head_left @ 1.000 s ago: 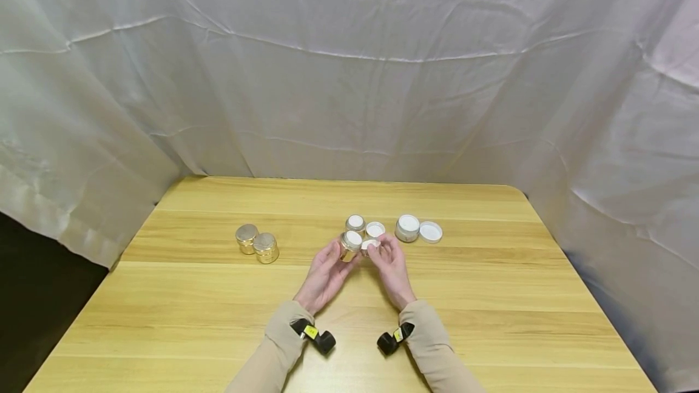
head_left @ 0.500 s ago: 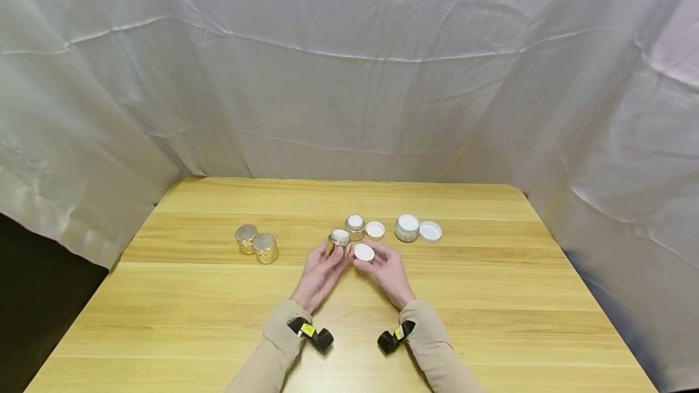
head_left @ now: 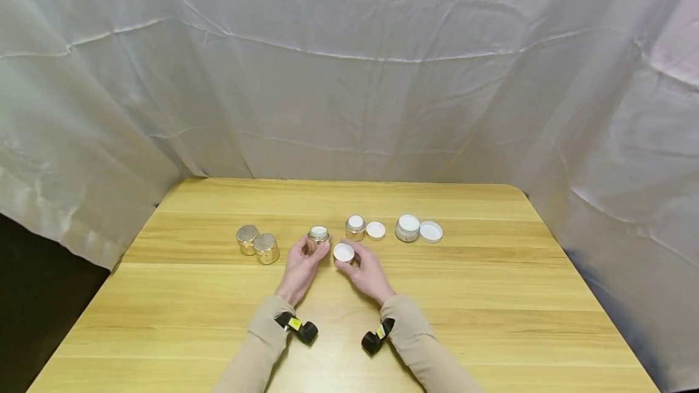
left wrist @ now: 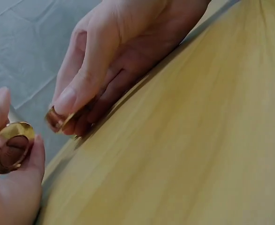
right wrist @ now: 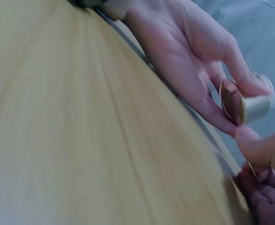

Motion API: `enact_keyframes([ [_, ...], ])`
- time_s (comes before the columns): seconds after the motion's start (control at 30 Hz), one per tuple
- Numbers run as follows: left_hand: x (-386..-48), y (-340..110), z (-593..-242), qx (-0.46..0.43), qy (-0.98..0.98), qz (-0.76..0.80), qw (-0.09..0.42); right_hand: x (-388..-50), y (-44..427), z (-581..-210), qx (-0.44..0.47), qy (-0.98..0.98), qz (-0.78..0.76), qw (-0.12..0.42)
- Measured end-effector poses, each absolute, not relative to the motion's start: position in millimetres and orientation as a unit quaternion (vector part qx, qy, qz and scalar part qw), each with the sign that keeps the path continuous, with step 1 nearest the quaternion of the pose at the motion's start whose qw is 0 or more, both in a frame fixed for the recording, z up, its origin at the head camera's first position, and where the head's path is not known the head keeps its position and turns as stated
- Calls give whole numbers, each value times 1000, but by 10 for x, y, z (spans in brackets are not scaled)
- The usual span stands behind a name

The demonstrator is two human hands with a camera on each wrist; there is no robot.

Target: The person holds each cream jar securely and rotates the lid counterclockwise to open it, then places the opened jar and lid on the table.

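Just left of the table's middle, my left hand (head_left: 299, 268) holds an open gold cosmetic jar (head_left: 318, 236) upright, its white top showing. My right hand (head_left: 367, 270) pinches a jar lid (head_left: 344, 252) with its white inside facing up, slightly right of and nearer than the jar. In the left wrist view the jar's shiny gold base (left wrist: 13, 147) shows in my left fingers; across from it my right hand (left wrist: 109, 56) grips the lid's gold rim (left wrist: 54, 119). The right wrist view has the jar (right wrist: 258, 107) tilted by the camera angle; the lid there is mostly hidden by fingers.
Two capped gold jars (head_left: 256, 244) stand to the left. Behind and right of my hands are an open gold jar (head_left: 355, 228) and its upturned lid (head_left: 375, 231). A larger open jar (head_left: 407, 228) and lid (head_left: 431, 232) sit further right. A grey curtain (head_left: 349, 108) hangs behind the wooden table (head_left: 519, 308).
Both hands have moved left, carrying the jar and the lid away from the open jar at the back. The lid has come apart from the jar's side and its white inside shows more fully.
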State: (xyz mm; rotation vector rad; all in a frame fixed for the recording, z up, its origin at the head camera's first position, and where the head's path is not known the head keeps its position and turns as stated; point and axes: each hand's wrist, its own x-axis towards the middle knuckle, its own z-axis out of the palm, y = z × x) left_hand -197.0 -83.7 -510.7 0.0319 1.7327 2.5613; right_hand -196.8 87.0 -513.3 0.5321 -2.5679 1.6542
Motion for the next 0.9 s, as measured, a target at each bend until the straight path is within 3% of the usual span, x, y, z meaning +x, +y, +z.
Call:
enact_keyframes([
  [0.3,-2103,-988,-5019,-49,650,758,1,-2068,668,-5127,210,-886,410,59],
  [0.9,-2301,-1093,-4973,-66,711,700,-19,-2314,394,-5093,201,-910,360,47],
])
